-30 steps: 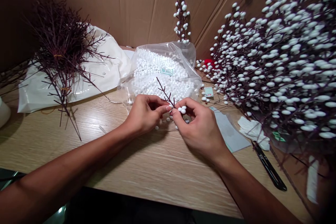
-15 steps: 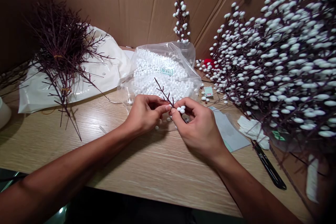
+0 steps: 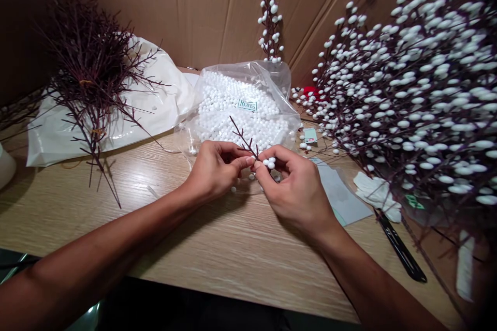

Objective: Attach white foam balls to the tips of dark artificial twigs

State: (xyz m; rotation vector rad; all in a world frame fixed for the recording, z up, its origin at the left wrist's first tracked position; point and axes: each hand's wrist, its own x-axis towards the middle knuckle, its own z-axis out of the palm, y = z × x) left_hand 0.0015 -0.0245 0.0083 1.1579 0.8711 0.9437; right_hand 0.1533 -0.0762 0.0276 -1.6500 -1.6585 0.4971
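Observation:
Both hands meet in front of an open clear plastic bag of white foam berries (image 3: 217,106). Between them is a thin dark brown artificial twig (image 3: 243,137), its forked tip pointing up and left. My left hand (image 3: 219,168) is closed, thumb and forefinger pinched at the twig. My right hand (image 3: 297,186) is closed on the twig too, with a few white berries (image 3: 269,163) showing by its fingers. Whether those berries sit on the twig or lie loose in the hand I cannot tell. Loose berries lie on the bag's edge below the fingertips.
Bundled bare twigs (image 3: 87,62) lie on a white plastic bag (image 3: 166,83) at left. A big heap of berry-tipped branches (image 3: 419,93) fills the right side. A black utility knife (image 3: 399,245) lies near a crumpled tissue (image 3: 376,194) and grey paper (image 3: 341,196). One finished-looking stem (image 3: 271,26) leans at the cardboard wall.
The view has shifted very slightly, moving things at right a little rightward. Both hands keep nearly the same pinch on the twig.

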